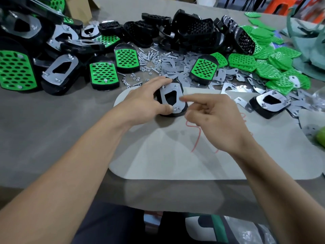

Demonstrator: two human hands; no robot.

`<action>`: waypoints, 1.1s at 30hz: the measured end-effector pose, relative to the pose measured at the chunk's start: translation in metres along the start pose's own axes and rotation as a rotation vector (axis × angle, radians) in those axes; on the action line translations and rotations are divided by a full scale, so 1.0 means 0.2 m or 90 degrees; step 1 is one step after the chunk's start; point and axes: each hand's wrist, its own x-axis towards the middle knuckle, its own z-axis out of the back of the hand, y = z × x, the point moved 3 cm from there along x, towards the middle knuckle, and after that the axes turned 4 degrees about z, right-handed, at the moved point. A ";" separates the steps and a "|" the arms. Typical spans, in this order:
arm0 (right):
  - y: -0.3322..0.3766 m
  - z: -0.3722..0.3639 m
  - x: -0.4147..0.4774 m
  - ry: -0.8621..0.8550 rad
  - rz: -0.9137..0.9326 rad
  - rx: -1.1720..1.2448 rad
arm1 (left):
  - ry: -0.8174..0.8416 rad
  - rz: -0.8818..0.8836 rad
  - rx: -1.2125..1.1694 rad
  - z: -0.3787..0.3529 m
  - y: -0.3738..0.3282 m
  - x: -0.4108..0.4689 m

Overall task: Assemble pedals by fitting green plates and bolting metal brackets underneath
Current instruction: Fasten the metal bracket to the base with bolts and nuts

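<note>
- Left hand point(146, 100) grips an upturned black pedal point(182, 107): its fingers curl over the far side and its thumb lies on the near end.
- Right hand point(217, 118) is just to the right of that pedal, index finger point(195, 99) stretched out with its tip at the right edge of the metal bracket point(171, 89). The other fingers are curled; whether they pinch something small I cannot tell.
- That bracket lies flat on the pedal's underside, bolt ends poking up through it and a nut point(175, 108) at its near end, beside the left thumb.
- The pedal rests on the far edge of a white mat point(167, 164), which lies on the grey bench point(52, 138) towards its near edge. A red cord point(197, 136) curls on the mat under the right hand.
- Bolts and nuts point(149, 58) are heaped beyond the left hand, with loose brackets point(175, 67) spread to their right.
- Green plates point(274, 67) are piled towards the far right corner of the bench.
- Pedals fitted with green plates point(103, 74) stand left of the bolts, and more crowd the left edge.
- Another upturned pedal with a bracket point(269, 103) lies off the mat's far right corner.
- Bare black pedal bodies point(193, 27) are stacked along the far edge.
</note>
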 end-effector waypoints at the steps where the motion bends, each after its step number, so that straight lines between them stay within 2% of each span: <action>1: -0.01 -0.02 -0.01 0.034 -0.012 0.028 | -0.001 0.000 -0.003 0.00 0.00 0.00; 3: -0.02 -0.04 -0.03 0.070 -0.022 0.025 | -0.001 0.001 -0.004 0.00 0.00 0.00; 7: -0.05 0.00 -0.03 0.002 -0.033 0.078 | 0.000 0.001 -0.012 0.00 0.00 0.00; 11: -0.03 -0.04 -0.05 0.099 -0.015 0.056 | -0.001 -0.002 -0.006 0.00 0.00 -0.01; 15: -0.04 0.00 -0.03 0.021 -0.023 0.129 | -0.001 0.000 -0.005 0.00 0.00 -0.01; 18: -0.03 -0.04 -0.05 0.110 -0.010 0.064 | -0.003 0.000 -0.008 0.00 0.00 0.00; 22: -0.04 -0.01 -0.03 0.021 -0.022 0.129 | 0.000 0.000 -0.009 0.00 0.00 -0.01; 25: -0.03 -0.04 -0.05 0.085 -0.005 0.074 | -0.006 0.000 -0.012 0.01 -0.01 -0.01; 29: -0.04 -0.01 -0.04 0.002 -0.021 0.130 | -0.001 -0.001 -0.014 0.00 -0.01 -0.01; 33: -0.05 -0.04 -0.05 0.070 -0.012 0.072 | -0.005 0.001 -0.002 0.01 -0.01 -0.02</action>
